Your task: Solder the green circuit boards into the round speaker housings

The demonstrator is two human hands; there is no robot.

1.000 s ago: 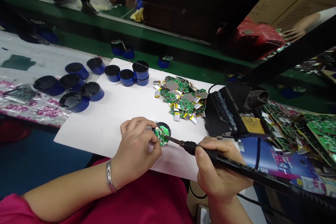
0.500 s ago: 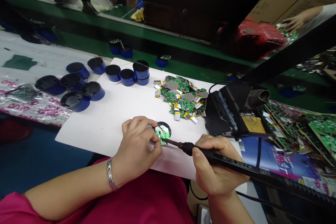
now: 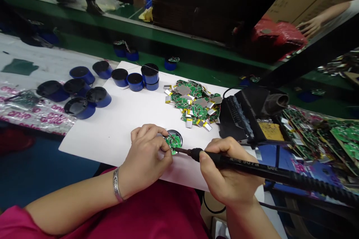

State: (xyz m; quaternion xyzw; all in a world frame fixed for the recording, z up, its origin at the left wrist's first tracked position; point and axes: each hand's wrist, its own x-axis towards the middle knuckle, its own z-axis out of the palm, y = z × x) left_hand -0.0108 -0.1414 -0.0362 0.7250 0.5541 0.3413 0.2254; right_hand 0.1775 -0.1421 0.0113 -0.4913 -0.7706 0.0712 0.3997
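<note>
A small green circuit board with thin wires sits at a round dark housing on the white sheet. My left hand is closed at the board's left edge, its thumb and index finger pinching it; the fingers partly cover the board. My right hand grips a black soldering iron like a pen, its metal tip touching or just above the board's lower right edge. Beyond it lies a heap of green boards with silver battery cells.
Several blue cups with black insides stand at the left. At the right is a black soldering stand with a yellow sponge, beside more circuit boards. Across a green conveyor, another person's hand hovers near red wrapped packages.
My right hand and the soldering iron have shifted slightly left and up. The board now lies flatter in the housing. The other person's hand no longer holds the boards at the upper right.
</note>
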